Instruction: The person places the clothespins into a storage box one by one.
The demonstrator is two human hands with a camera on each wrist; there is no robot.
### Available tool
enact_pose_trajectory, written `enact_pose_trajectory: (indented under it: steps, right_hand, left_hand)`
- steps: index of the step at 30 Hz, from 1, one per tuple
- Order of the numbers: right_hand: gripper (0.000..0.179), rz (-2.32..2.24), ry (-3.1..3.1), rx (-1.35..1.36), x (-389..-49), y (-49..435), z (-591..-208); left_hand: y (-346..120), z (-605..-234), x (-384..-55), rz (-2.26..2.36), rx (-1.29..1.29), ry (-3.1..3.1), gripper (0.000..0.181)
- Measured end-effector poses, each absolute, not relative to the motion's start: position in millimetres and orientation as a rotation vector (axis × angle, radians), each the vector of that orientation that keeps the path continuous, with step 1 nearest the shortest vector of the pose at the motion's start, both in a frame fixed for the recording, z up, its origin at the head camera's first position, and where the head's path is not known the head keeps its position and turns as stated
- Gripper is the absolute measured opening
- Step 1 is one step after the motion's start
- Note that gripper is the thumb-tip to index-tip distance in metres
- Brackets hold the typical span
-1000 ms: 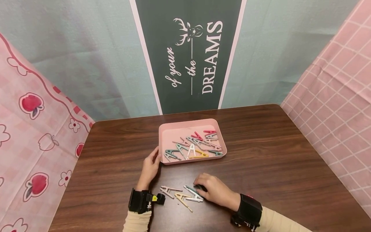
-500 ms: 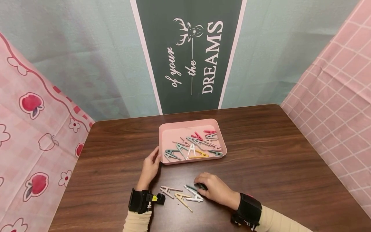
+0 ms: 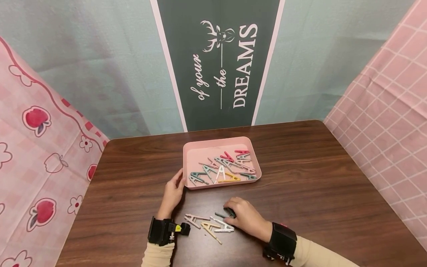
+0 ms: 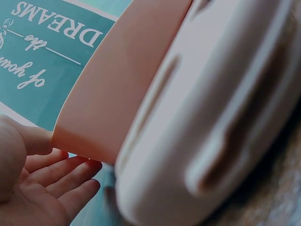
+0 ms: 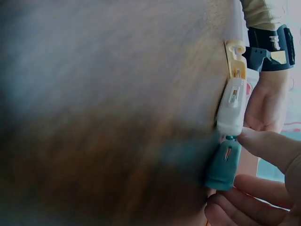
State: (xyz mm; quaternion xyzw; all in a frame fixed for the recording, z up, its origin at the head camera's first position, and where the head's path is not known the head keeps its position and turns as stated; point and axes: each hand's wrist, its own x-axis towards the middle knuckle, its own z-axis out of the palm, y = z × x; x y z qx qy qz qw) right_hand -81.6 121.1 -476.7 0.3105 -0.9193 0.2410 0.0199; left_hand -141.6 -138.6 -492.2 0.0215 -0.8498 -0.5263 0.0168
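Observation:
A pink tray [image 3: 191, 152] with several coloured clothes pegs in it stands mid-table. My left hand [image 3: 172, 193] rests flat against its near left corner, fingers straight; the left wrist view shows the open palm [image 4: 33, 188] beside the tray's corner [image 4: 94, 117]. My right hand [image 3: 242, 216] lies on the table in front of the tray, with its fingertips pinching a dark teal peg [image 3: 221, 215]. In the right wrist view a finger [image 5: 265, 146] touches this teal peg [image 5: 224, 165]. A white peg [image 3: 224, 227], a yellow peg [image 3: 209, 226] and a pink peg [image 3: 192, 219] lie beside it.
The brown wooden table [image 3: 317, 174] is walled by a green cloth with a dark banner [image 3: 220, 63] behind, and pink patterned cloths left and right. A blurred pink peg [image 4: 211, 117] fills the left wrist view. Black wrist bands [image 3: 281, 243] sit on both forearms.
My right hand has drawn slightly back and right, and the teal peg has shifted off the white peg. The left hand and the tray have not moved.

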Motion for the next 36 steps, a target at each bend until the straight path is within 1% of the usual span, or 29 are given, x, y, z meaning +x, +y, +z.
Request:
enact_pose_trajectory:
  steps: [6,14,36]
  right_hand:
    - [0.026,0.755,-2.884,0.92,-82.3,117.0,-477.4]
    - [0.024,0.792,-2.9,0.925,-83.7,118.0,-474.5]
    - [0.025,0.782,-2.869,0.947,-96.1,123.1,-459.4]
  left_hand:
    - [-138.4,-492.0,-141.9,-1.632,0.06,-2.63,0.044]
    - [-138.4,-492.8,-141.9,-1.632,0.076,-2.639,0.044]
    - [-138.3,-492.7,-142.0,-1.637,0.066,-2.629,0.044]
